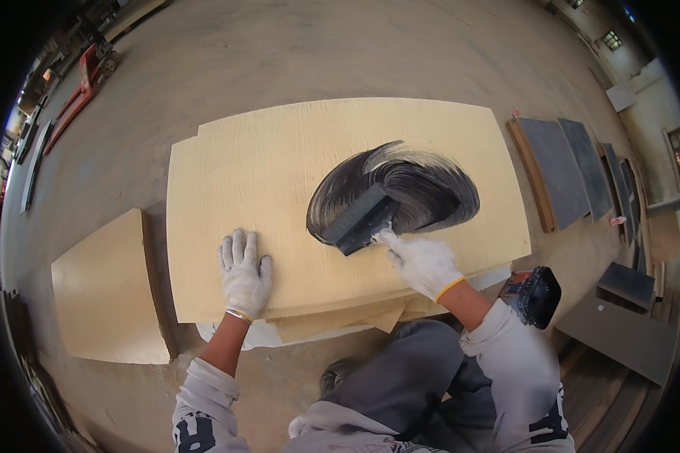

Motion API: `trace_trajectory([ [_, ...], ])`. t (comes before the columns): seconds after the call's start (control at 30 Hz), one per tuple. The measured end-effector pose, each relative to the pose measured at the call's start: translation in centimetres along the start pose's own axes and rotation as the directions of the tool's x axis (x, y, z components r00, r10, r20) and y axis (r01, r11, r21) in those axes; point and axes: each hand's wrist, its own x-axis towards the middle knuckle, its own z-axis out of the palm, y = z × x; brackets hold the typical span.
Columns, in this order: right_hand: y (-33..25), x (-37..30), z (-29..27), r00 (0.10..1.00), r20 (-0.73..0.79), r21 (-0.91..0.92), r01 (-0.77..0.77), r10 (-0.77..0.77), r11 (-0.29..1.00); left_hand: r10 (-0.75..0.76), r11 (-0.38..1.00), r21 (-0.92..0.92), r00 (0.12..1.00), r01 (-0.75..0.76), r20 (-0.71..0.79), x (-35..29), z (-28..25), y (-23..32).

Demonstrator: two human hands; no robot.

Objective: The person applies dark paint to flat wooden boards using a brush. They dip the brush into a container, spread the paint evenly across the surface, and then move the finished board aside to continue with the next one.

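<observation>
A pale wood-grain board (234, 174) lies flat on a stack in front of me. Black paste (431, 185) is smeared across its middle right in curved streaks. My right hand (423, 264), in a white knitted glove, is closed round the handle of a wide black spreader (360, 219), whose blade rests at the left lower part of the smear. My left hand (244, 275), gloved too, lies flat on the board's near left with its fingers spread. Its palm side is hidden.
A black tub (540, 297) stands by the board's near right corner. Another board stack (109, 294) is at the left, and dark panels (555, 170) lie at the right. A red pallet jack (79, 90) stands at the far left on the concrete floor (317, 57).
</observation>
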Motion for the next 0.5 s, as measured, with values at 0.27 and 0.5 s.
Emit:
trace_trajectory([
  [0.27,9.0,0.8,-1.1,0.965,-0.127,-0.039,-0.237,0.230,0.971,-0.396,0.860,0.328,0.917,0.392,-0.057,-4.0,-1.6,-9.0],
  [0.5,-9.8,16.8,-3.7,0.965,-0.007,-0.030,0.262,-0.262,0.965,-0.357,0.886,0.223,0.905,0.406,-0.232,-4.5,-0.7,-10.0],
])
